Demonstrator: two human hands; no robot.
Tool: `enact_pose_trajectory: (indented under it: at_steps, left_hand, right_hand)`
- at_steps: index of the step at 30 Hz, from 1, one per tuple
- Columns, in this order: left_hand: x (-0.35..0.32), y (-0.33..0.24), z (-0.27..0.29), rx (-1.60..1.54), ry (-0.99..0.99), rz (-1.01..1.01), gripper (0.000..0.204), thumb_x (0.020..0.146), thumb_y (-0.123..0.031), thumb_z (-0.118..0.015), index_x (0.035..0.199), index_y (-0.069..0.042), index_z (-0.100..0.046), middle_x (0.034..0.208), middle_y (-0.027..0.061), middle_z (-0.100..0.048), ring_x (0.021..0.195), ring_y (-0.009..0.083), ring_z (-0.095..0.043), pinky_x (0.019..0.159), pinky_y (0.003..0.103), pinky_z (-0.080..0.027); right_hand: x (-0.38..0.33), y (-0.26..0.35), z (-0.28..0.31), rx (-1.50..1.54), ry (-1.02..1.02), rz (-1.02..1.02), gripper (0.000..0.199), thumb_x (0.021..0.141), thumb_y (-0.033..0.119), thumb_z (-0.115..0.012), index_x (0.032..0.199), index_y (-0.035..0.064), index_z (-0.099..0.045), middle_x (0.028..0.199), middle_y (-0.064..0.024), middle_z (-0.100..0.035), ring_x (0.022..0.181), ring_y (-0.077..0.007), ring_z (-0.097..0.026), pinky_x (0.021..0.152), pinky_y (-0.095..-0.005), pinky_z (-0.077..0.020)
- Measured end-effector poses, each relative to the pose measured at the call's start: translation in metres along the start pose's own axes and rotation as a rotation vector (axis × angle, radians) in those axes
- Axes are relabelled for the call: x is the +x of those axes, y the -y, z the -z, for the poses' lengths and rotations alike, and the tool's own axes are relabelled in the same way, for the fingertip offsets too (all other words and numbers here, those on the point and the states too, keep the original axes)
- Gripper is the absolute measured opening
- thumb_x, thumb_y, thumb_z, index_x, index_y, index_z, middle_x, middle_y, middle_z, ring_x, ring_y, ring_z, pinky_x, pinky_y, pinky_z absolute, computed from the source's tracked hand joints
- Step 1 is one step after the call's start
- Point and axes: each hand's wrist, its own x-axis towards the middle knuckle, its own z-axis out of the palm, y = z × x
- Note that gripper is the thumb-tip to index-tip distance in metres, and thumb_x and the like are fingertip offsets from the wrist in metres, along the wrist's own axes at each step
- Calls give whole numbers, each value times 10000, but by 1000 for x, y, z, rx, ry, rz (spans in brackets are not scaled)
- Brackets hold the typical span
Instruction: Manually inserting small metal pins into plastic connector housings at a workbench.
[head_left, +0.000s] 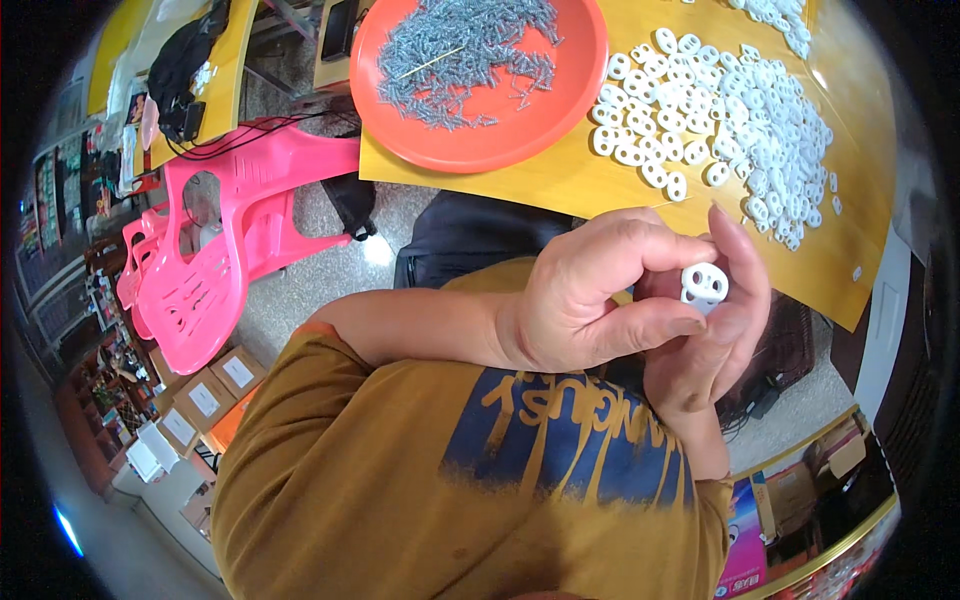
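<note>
Pinched between fingertips of left hand (pixel 590 295) and right hand (pixel 715 320), both closed on it: small white plastic piece (pixel 704 284), above the lap. Beyond, on yellow table (pixel 560 180): white pieces pile (pixel 740 110), orange tray (pixel 480 80) of metal springs (pixel 460 50). Lower left: brown boxes (pixel 205 395), white square labels.

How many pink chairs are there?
2, I think: pink chairs stacked on the floor left of the yellow table, one's edge peeking out behind. More may be hidden.

White plastic part (pixel 704 284), smooth, glossy; orange plastic tray (pixel 560 110), satin; metal springs (pixel 460 55), shiny; wooden table (pixel 860 150), matt yellow.
</note>
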Motion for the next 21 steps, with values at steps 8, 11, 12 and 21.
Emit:
enact_pose_trajectory:
  at_steps: [8,11,12,21]
  left_hand:
    - [0,3,1,2,112,-11,329,775,-181,-631,1012,-12,-479,771,69,-514,610,139,-519,520,247,-400]
    - [0,-1,-2,-41,-12,-16,318,764,-181,-643,987,-19,-483,771,73,-520,616,157,-521,531,257,-404]
    - [1,-2,0,-6,-5,-38,319,764,-187,-643,982,-18,-483,774,74,-523,620,165,-523,539,264,-408]
    - [6,-7,5,121,43,-21,402,778,-204,-626,1077,13,-467,798,84,-533,643,175,-531,564,272,-420]
  right_hand:
    - [8,-11,2,-78,70,322,438,909,404,-290,1080,22,-418,781,-93,-489,638,-128,-445,570,-250,-363]
    - [8,-8,4,-116,103,297,432,910,399,-293,1086,24,-418,766,-86,-487,630,-127,-439,559,-251,-358]
    - [8,-8,4,-108,107,323,415,912,388,-299,1082,30,-419,766,-84,-484,631,-124,-436,552,-251,-355]
    - [9,-9,2,-66,58,333,322,911,332,-355,1037,43,-419,779,-62,-449,653,-111,-415,576,-236,-348]
